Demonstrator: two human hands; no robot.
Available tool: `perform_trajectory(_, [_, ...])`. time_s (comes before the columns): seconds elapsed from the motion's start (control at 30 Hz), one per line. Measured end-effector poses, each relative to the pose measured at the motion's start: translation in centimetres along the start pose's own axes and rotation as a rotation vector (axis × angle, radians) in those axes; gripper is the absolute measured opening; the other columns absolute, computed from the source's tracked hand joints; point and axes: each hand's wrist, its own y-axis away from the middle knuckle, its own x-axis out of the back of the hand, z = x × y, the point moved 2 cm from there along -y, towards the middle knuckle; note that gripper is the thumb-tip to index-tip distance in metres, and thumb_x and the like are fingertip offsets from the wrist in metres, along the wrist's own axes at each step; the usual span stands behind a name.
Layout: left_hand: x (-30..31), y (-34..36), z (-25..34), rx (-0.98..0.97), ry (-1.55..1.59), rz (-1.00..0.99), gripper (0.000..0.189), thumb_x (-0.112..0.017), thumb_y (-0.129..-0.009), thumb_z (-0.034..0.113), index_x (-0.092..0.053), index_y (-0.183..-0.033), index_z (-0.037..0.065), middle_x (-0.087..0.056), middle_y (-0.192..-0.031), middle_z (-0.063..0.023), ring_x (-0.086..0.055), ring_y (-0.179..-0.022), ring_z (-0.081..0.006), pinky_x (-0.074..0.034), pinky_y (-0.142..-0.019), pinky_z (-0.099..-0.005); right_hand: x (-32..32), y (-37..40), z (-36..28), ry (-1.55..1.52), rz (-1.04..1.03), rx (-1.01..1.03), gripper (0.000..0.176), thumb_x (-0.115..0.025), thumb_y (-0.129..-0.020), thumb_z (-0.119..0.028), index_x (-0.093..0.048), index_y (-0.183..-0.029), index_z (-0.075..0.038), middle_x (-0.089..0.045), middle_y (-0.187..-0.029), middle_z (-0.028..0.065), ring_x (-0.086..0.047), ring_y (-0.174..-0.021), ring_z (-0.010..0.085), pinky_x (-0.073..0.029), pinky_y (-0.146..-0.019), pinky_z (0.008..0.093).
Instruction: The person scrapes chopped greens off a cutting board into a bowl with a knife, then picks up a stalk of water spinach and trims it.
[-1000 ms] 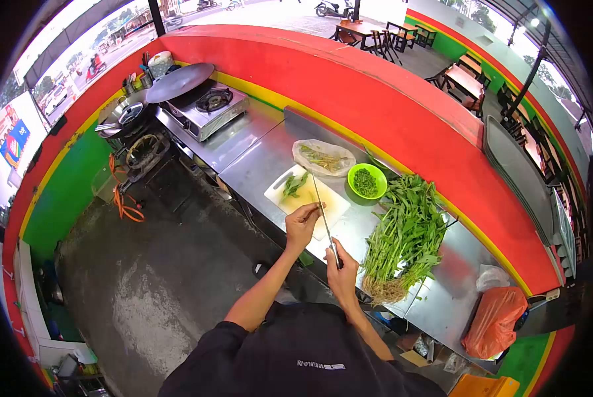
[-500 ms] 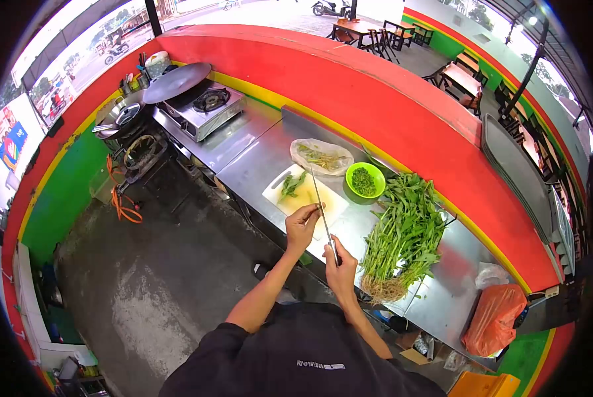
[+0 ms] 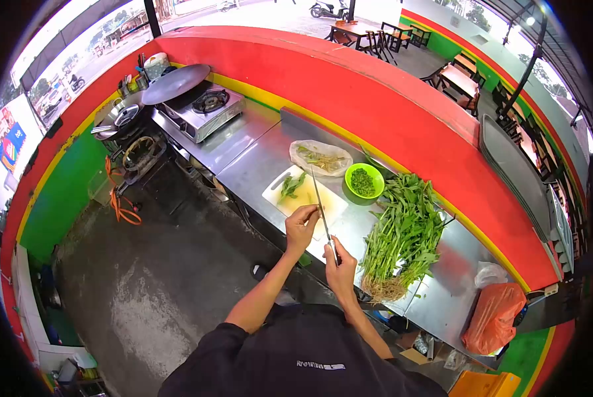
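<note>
My right hand is wrapped round the handle of a long knife, its blade pointing away over the white cutting board. Beside the blade, my left hand is closed in a pinch at the board's near edge; whatever lies between those fingertips is too small to make out. A green leafy sprig rests on the board's left part. Behind the board lies a clear plastic bag with stems in it. Chopped greens fill part of a lime-green bowl to its right.
A large bundle of rooted leafy greens lies right of my hands on the steel counter. Further right sits an orange plastic bag. Leftward are a gas stove and a big wok lid. A red wall borders the counter.
</note>
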Motion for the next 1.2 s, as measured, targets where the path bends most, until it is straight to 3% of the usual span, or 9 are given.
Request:
perform_trajectory(0.7, [-0.3, 0.9, 0.1, -0.044, 0.169, -0.002, 0.016, -0.064, -0.092, -0.005, -0.067, -0.107, -0.008, -0.069, -0.107, -0.0126, -0.068, -0.096, -0.0166, -0.054, -0.085, -0.0267, -0.1, 0.9, -0.4, -0.019, 0.038, 0.006, 0.034, -0.062, -0.096, -0.015, -0.062, -0.124, 0.004, -0.065, -0.074, 0.0109, -0.057, -0.067, 0.0104, -0.048, -0.062, 0.0287])
perform_trajectory(0.83, [-0.3, 1.1, -0.4, -0.029, 0.072, -0.008, 0.018, -0.064, -0.092, -0.005, -0.066, -0.109, -0.007, -0.069, -0.108, -0.0122, -0.068, -0.096, -0.0162, -0.054, -0.086, -0.0267, -0.1, 0.6, -0.6, -0.012, 0.035, -0.013, 0.034, -0.061, -0.097, -0.016, -0.062, -0.124, 0.004, -0.065, -0.074, 0.0103, -0.056, -0.067, 0.0102, -0.047, -0.062, 0.0286])
perform_trajectory(0.9, [-0.3, 1.0, 0.1, -0.028, 0.079, -0.012, 0.018, -0.064, -0.091, -0.005, -0.066, -0.109, -0.007, -0.07, -0.107, -0.0113, -0.068, -0.095, -0.0158, -0.054, -0.086, -0.0268, -0.4, 0.4, 0.3, -0.04, 0.08, 0.064, 0.036, -0.063, -0.097, -0.019, -0.063, -0.126, 0.002, -0.059, -0.067, -0.0009, -0.041, -0.056, 0.0027, -0.035, -0.05, 0.023])
perform_trajectory(1.03, [-0.6, 0.8, 0.1, -0.014, 0.065, -0.018, 0.018, -0.064, -0.091, -0.005, -0.066, -0.109, -0.006, -0.07, -0.105, -0.0109, -0.069, -0.095, -0.0158, -0.054, -0.085, -0.0271, -0.5, 0.1, 0.8, -0.039, 0.1, 0.089, 0.036, -0.063, -0.097, -0.02, -0.063, -0.127, 0.001, -0.059, -0.067, -0.001, -0.041, -0.056, 0.0025, -0.034, -0.049, 0.023])
perform_trajectory(1.13, [-0.5, 0.7, -0.3, -0.02, 0.037, 0.01, 0.018, -0.069, -0.09, 0.002, -0.069, -0.106, -0.004, -0.071, -0.093, -0.0093, -0.067, -0.081, -0.0119, -0.054, -0.074, -0.025, -0.4, 0.1, 0.8, -0.051, 0.086, 0.064, 0.037, -0.063, -0.097, -0.021, -0.063, -0.126, 0.001, -0.058, -0.066, -0.0009, -0.04, -0.055, 0.0026, -0.033, -0.049, 0.0232])
perform_trajectory(1.2, [-0.1, 0.7, 1.0, -0.044, -0.063, 0.001, 0.018, -0.068, -0.089, 0.001, -0.069, -0.106, -0.004, -0.071, -0.094, -0.0089, -0.067, -0.083, -0.0126, -0.053, -0.076, -0.0257, -0.3, 0.1, 0.3, -0.06, 0.079, 0.049, 0.037, -0.063, -0.097, -0.021, -0.063, -0.126, 0.001, -0.058, -0.066, -0.0007, -0.041, -0.055, 0.0025, -0.033, -0.049, 0.0231])
